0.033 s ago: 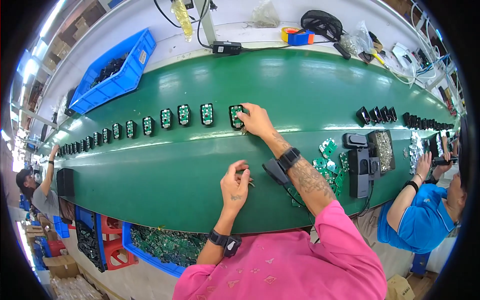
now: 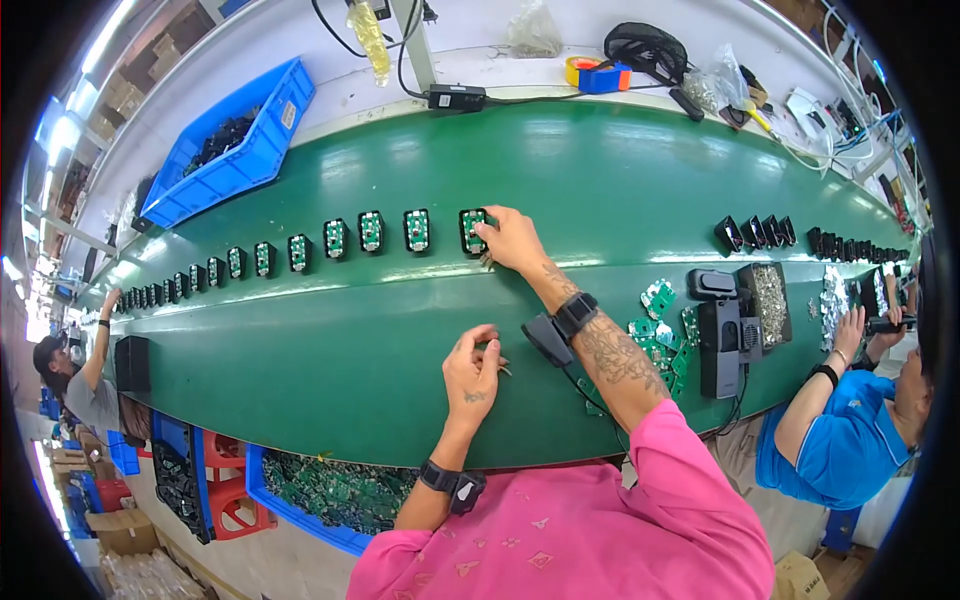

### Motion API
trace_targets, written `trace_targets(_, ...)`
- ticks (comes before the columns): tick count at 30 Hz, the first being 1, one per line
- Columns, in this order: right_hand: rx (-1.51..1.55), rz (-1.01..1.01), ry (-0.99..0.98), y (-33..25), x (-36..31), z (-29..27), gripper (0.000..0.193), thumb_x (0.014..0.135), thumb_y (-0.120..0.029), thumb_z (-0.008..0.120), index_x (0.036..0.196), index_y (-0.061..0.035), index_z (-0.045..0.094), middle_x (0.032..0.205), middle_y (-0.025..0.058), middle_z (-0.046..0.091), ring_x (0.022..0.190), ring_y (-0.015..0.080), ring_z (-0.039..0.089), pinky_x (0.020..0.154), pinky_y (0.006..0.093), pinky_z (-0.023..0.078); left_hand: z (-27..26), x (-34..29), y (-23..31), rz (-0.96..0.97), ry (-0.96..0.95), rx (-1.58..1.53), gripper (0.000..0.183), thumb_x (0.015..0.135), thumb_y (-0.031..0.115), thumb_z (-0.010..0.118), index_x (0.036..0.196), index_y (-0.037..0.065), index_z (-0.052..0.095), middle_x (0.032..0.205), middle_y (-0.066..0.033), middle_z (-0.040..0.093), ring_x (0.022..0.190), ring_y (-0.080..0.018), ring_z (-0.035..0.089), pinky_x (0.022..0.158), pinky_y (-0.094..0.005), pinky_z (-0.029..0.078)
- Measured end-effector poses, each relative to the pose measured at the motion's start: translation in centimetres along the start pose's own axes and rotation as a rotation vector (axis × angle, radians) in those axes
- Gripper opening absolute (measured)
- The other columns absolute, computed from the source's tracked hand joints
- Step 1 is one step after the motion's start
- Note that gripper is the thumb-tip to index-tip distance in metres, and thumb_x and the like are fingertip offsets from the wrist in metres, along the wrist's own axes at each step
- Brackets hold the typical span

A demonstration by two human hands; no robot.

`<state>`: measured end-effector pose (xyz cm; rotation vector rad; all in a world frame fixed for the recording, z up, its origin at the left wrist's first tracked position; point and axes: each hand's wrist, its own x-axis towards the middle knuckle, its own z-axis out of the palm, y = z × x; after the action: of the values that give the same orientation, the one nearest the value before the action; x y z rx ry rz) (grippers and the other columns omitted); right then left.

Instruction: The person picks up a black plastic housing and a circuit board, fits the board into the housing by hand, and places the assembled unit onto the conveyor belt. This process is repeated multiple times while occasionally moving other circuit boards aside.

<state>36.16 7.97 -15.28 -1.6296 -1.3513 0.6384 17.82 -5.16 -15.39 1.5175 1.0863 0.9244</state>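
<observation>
A black plastic housing with a green circuit board [image 2: 470,232] in it stands at the right end of a row on the green bench. My right hand [image 2: 512,240] grips its right side, thumb on the board; small thin bits show under the fingers. Closer to me, above the bench, my left hand [image 2: 470,375] is curled with its fingers drawn in. Small pale thin ends stick out beside its fingers; what they belong to I cannot make out. Leftward from the gripped housing runs a line of similar housings with boards [image 2: 371,232].
Loose green circuit boards [image 2: 660,345] lie right of my forearm, beside a dark grey device [image 2: 718,345] and a box of small metal parts [image 2: 768,300]. Black housings [image 2: 757,232] stand farther right. A blue crate [image 2: 225,150] sits back left; co-workers [image 2: 840,430] sit at both ends.
</observation>
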Motion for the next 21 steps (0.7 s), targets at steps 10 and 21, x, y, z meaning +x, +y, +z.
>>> trace_targets(10, -0.807, 0.232, 0.213, 1.7, -0.2, -15.4, 0.038, 0.092, -0.037, 0.057, 0.085, -0.0016, 0.071, 0.088, 0.0237, 0.07, 0.087, 0.0425, 0.068, 0.078, 0.0501, 0.055, -0.6, -0.2, -1.0, 0.081, 0.053, 0.037, 0.015, 0.096, 0.007, 0.061, 0.104, -0.004, 0.065, 0.09, -0.0089, 0.068, 0.065, -0.013, 0.067, 0.059, -0.0248, 0.055)
trace_targets(21, -1.323, 0.35, 0.088, 11.7, -8.3, -33.8, 0.039, 0.074, -0.019, 0.071, 0.11, -0.0066, 0.061, 0.112, 0.0136, 0.066, 0.111, 0.0365, 0.056, 0.088, 0.0559, 0.046, 1.5, 0.2, -0.3, 0.118, 0.02, 0.17, 0.02, 0.09, 0.004, 0.065, 0.108, -0.003, 0.064, 0.092, -0.0091, 0.068, 0.065, -0.0118, 0.066, 0.054, -0.0235, 0.052)
